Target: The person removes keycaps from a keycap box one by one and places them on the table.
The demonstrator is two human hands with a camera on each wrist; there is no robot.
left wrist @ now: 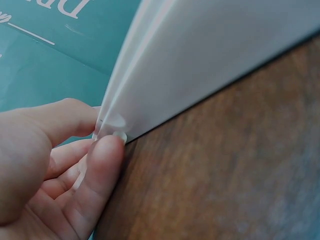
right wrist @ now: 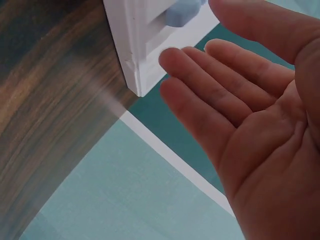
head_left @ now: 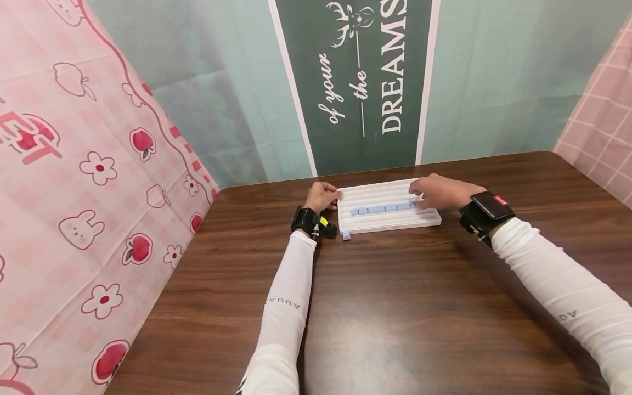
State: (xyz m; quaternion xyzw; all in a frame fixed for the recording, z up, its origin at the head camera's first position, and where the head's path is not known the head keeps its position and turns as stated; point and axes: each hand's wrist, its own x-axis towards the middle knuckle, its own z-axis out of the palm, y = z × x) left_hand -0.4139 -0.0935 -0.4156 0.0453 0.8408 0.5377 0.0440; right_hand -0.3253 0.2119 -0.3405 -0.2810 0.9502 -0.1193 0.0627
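Observation:
A white ridged tray (head_left: 390,222) lies on the table, its long side running left to right. Small light-blue keycap-like pieces (head_left: 376,209) stand in a row in one of its channels. My left hand (head_left: 321,197) pinches the tray's left end; in the left wrist view the thumb (left wrist: 105,162) and forefinger meet at its corner. Over the tray's right end is my right hand (head_left: 441,192), fingers extended and slightly bent. In the right wrist view its thumb is right by a blue piece (right wrist: 184,13) in the channel. One loose light-blue piece (head_left: 346,236) lies at the tray's front left corner.
The dark wooden table (head_left: 395,307) ends at a green cloth backdrop (head_left: 237,109) with white lettering. A pink patterned cloth (head_left: 108,219) hangs at the left, and a pink checked one (head_left: 602,126) at the right. Both wrists wear black straps.

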